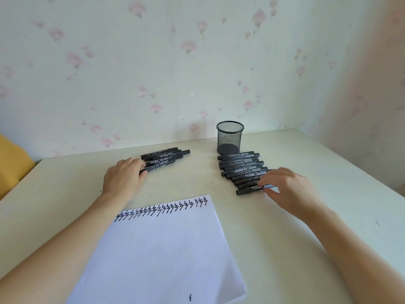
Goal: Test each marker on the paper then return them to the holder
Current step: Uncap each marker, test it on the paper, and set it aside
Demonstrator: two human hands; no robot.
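A white sheet of paper [162, 249] lies in front of me, with a row of black zigzag marks along its far edge and one small mark near its close edge. A black mesh holder [229, 137] stands empty at the back. Several black markers [166, 159] lie in a group on the left; my left hand [122, 178] grips the nearest one at its left end. A longer row of black markers [241, 170] lies right of centre. My right hand [287, 189] pinches the nearest marker [248, 190] of that row.
The cream table [306, 227] meets a floral-papered wall at the back and right. Something yellow [11, 163] sits past the table's left edge. Small dark specks [156, 188] dot the table between the paper and the left markers.
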